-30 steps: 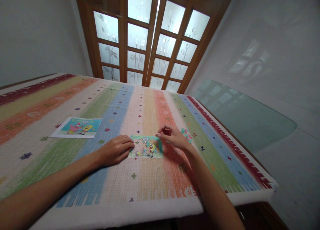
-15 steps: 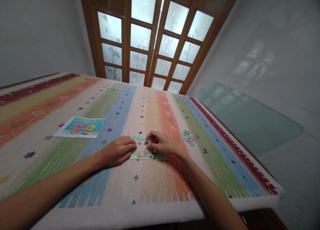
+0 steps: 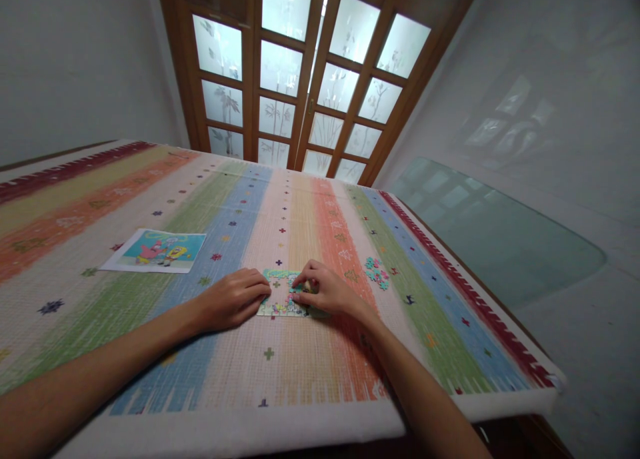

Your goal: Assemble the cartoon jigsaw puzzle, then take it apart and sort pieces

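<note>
A partly assembled jigsaw puzzle (image 3: 279, 308) lies flat near the front of the table, its top and bottom rows joined and a gap showing tablecloth in its middle. At its left edge rests my left hand (image 3: 243, 295), fingers close together and bent, the tips against the border pieces. Over the puzzle's right part is my right hand (image 3: 323, 288). Its thumb and index finger come down on either side of a small puzzle piece at the gap's right edge; the piece is mostly covered. Loose puzzle pieces (image 3: 377, 273) in teal and pink lie to the right.
A printed cartoon picture (image 3: 161, 252) lies left of the puzzle. The striped tablecloth (image 3: 240, 372) covers the table up to its front edge. Wooden doors (image 3: 306, 99) with frosted panes stand behind, and a glass panel (image 3: 500, 226) leans on the right wall.
My right thumb and index finger have spread a little and lowered onto the puzzle. My left hand stays at the left edge. The view has shifted slightly.
</note>
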`<state>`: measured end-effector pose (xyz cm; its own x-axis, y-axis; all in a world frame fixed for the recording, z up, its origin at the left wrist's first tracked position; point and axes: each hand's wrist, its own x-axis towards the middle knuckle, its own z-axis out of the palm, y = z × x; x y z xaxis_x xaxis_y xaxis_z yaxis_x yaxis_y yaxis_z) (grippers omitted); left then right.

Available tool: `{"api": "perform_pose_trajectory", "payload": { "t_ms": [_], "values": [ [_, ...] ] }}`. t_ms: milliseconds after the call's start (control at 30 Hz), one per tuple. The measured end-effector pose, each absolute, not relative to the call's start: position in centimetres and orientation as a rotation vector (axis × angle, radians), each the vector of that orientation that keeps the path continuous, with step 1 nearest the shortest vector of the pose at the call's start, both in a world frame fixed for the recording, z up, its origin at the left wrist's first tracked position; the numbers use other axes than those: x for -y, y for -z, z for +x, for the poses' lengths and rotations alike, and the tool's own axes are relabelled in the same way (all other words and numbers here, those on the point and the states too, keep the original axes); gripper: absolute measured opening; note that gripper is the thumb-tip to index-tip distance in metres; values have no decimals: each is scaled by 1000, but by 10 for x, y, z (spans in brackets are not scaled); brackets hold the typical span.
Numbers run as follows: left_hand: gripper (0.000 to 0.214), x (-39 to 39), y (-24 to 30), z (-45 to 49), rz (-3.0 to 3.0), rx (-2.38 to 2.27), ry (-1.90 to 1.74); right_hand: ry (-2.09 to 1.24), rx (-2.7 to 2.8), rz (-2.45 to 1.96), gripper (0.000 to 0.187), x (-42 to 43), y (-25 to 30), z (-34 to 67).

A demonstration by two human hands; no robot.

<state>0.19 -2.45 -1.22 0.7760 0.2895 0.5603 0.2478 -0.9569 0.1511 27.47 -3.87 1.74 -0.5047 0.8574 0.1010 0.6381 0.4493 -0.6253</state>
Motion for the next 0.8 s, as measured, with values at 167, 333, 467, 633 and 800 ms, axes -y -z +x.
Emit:
{"api": "perform_pose_trajectory", "payload": {
  "t_ms": [167, 333, 467, 633, 800],
  "values": [
    [21, 24, 12, 2, 2900, -433, -930, -700, 2299, -1310, 10, 41, -13, 272],
    [20, 24, 13, 2, 2907, -440, -924, -647, 2306, -1332, 11, 42, -15, 267],
    [20, 23, 14, 1, 2905, -432, -927, -637, 2318, -1346, 8, 44, -17, 265],
    [21, 24, 14, 1, 2898, -444, -917, -612, 2332, -1367, 3, 44, -19, 263],
    [20, 24, 14, 2, 2894, -443, -927, -634, 2295, -1400, 3, 44, -20, 260]
  ]
}}
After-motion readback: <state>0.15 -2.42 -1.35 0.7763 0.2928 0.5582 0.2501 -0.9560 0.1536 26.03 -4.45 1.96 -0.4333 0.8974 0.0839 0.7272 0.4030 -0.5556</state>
